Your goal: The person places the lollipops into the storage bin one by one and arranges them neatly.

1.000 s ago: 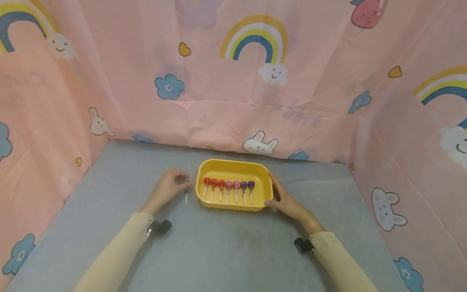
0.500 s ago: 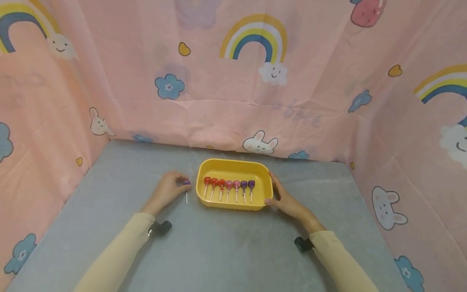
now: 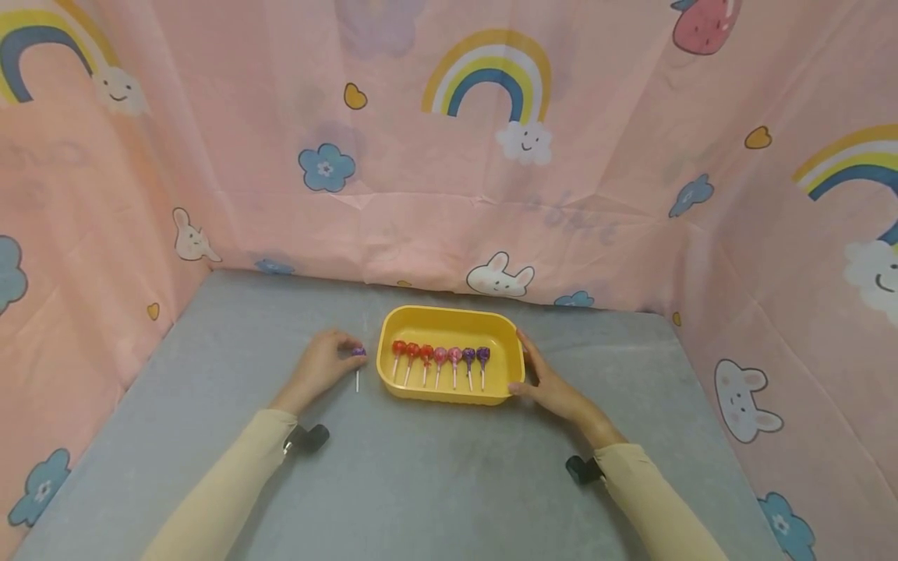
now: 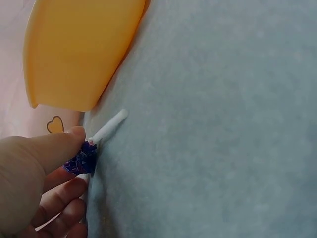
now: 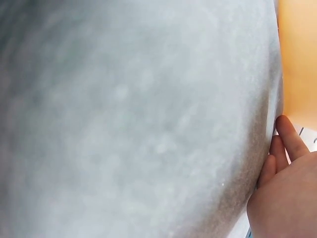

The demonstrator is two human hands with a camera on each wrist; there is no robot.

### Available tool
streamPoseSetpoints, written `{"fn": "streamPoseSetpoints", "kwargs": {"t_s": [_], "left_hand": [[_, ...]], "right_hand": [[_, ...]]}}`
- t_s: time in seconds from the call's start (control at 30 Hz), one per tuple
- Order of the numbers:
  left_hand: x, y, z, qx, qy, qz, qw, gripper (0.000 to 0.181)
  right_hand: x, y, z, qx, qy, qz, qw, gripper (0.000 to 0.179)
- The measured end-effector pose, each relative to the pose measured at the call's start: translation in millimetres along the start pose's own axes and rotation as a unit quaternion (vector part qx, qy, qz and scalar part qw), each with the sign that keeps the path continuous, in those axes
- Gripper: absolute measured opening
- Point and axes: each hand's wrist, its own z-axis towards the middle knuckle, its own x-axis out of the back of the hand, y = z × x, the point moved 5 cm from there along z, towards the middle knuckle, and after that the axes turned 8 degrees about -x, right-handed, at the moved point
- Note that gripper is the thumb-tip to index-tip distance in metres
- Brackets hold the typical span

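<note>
A purple-wrapped lollipop (image 4: pixel 81 158) is pinched between the thumb and fingers of my left hand (image 3: pixel 324 365), low over the table just left of a yellow container (image 3: pixel 449 396). Its white stick (image 4: pixel 111 125) points toward my body. Inside the container lies a row of lollipops: 3 red (image 3: pixel 412 351), 2 pink (image 3: pixel 440 355) and 2 purple (image 3: pixel 483 354), sticks toward me. My right hand (image 3: pixel 554 392) rests against the container's right end, thumb at the near corner and fingers extended along the end wall. In the right wrist view, fingertips (image 5: pixel 281 121) touch the wall's lower edge.
The table (image 3: pixel 435 483) has a grey cloth cover. Pink printed curtains (image 3: pixel 393 226) hang along its back and both sides. A dark wrist camera sits on each wrist, next to the cream sleeves (image 3: pixel 231 483).
The lollipop's purple head has come into view between my left fingertips, and its stick has shifted slightly. My right hand and the container have stayed in place.
</note>
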Motion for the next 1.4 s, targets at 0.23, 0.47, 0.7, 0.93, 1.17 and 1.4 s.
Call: {"fn": "streamPoseSetpoints", "kwargs": {"t_s": [0.23, 0.47, 0.7, 0.93, 1.17, 1.4], "left_hand": [[2.0, 2.3, -0.8, 0.007, -0.007, 0.004, 0.9999, 0.033], [3.1, 2.7, -1.9, 0.001, -0.004, 0.011, 0.9999, 0.031], [3.5, 2.4, -2.0, -0.009, 0.001, 0.006, 0.9999, 0.029], [13.1, 7.2, 1.7, -0.028, 0.020, -0.008, 0.9994, 0.027], [25.9, 18.0, 8.0, -0.009, 0.018, -0.035, 0.9992, 0.027], [34.7, 32.6, 14.7, -0.005, 0.019, -0.044, 0.9989, 0.027]], "right_hand": [[1.0, -0.3, -0.4, 0.009, -0.004, 0.009, 0.9999, 0.100], [1.1, -0.8, -0.3, 0.007, -0.005, 0.014, 0.9999, 0.102], [2.2, -15.4, -10.0, -0.008, -0.012, 0.005, 0.9999, 0.102], [0.1, 2.9, 1.0, -0.005, 0.000, 0.005, 1.0000, 0.100], [0.1, 3.1, 0.0, -0.007, 0.000, 0.002, 1.0000, 0.098], [0.2, 3.1, 1.3, -0.001, 0.000, -0.001, 1.0000, 0.100]]}}
